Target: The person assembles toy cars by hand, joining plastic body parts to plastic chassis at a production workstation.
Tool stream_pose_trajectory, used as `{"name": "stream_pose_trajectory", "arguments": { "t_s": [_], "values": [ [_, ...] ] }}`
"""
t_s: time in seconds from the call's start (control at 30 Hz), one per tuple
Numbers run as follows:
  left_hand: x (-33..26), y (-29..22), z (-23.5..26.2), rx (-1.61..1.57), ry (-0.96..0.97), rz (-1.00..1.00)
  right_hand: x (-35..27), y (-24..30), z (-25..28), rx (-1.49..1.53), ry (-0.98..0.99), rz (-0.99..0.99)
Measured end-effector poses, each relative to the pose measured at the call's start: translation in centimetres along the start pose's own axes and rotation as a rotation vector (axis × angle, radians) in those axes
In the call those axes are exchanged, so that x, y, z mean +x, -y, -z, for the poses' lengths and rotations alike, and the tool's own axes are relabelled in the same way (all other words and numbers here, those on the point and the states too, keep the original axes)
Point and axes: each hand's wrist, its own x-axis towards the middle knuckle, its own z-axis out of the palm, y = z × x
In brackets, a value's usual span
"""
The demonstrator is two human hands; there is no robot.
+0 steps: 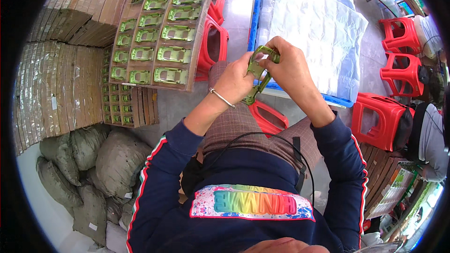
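Between my two hands, above my lap, is a green plastic toy car body shell [256, 69] with open window gaps. My left hand [237, 78] grips its left side. On its upper right part, the thumb and fingers of my right hand [287, 63] are closed. At the left, several similar green car shells [173, 54] lie in rows on a brown board tray [191, 72]. Beyond my right hand is a blue-rimmed crate [341, 101] covered with crinkled clear plastic sheeting [318, 18].
Stacked flat cardboard trays [51, 93] rise at the far left. Stuffed grey sacks [119, 159] are heaped below them. Red plastic stools [375, 117] stand at the right, with another red stool [213, 42] behind the tray. A person's grey sleeve [431, 136] shows at the right edge.
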Motion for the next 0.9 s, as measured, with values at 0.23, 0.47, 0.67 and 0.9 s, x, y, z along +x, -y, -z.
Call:
{"name": "stream_pose_trajectory", "arguments": {
  "t_s": [0.23,0.47,0.67,0.9],
  "values": [
    [0.4,-0.5,0.8,-0.002,-0.030,0.189,1.3,-0.6,-2.1,-0.046,-0.065,0.122],
    [1.4,3.2,3.8,-0.054,-0.165,0.089,3.8,0.6,-1.8,0.205,0.197,0.067],
    [5.6,10.8,17.8,-0.846,-0.612,0.394,6.2,-0.4,0.1,0.291,0.208,-0.007],
    [11.6,24.6,41.1,-0.220,-1.035,0.399,9.8,-4.8,4.9,0.339,0.112,-0.177]
  ]
}}
